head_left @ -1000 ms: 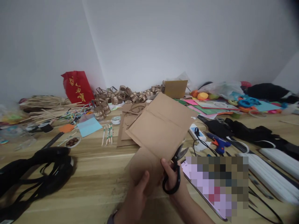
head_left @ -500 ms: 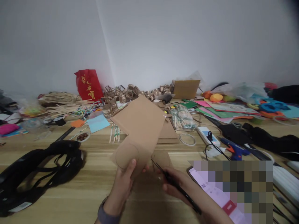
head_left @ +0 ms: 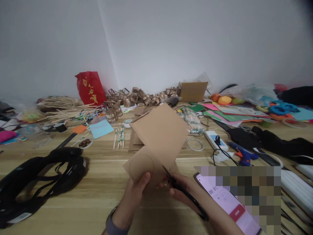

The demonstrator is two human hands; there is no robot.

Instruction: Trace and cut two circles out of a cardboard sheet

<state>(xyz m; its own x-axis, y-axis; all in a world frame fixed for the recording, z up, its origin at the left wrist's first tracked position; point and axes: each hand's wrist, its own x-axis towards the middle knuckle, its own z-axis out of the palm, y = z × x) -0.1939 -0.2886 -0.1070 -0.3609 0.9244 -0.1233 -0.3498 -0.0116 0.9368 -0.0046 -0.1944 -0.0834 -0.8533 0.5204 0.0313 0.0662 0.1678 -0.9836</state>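
My left hand (head_left: 133, 197) grips the lower edge of a brown cardboard sheet (head_left: 160, 137) held up over the wooden table (head_left: 97, 195). A pencilled circle (head_left: 141, 167) shows on the sheet's lower left corner, just above my thumb. My right hand (head_left: 186, 192) is closed around black scissors (head_left: 182, 192), whose blades point up and left into the cardboard's bottom edge beside the circle.
A phone (head_left: 227, 204) lies right of my right hand. A black strap bundle (head_left: 41, 176) lies at the left. Farther back lie more cardboard pieces (head_left: 135, 138), a tape ring (head_left: 194, 144), a blue glue gun (head_left: 242, 153), a power strip (head_left: 215, 139), coloured paper (head_left: 230, 114), a red bag (head_left: 90, 87) and wooden sticks (head_left: 61, 109).
The cardboard has turned and tilted in my left hand. The scissors swung from upright beside the sheet down to its bottom edge, blades now against the cardboard near the circle.
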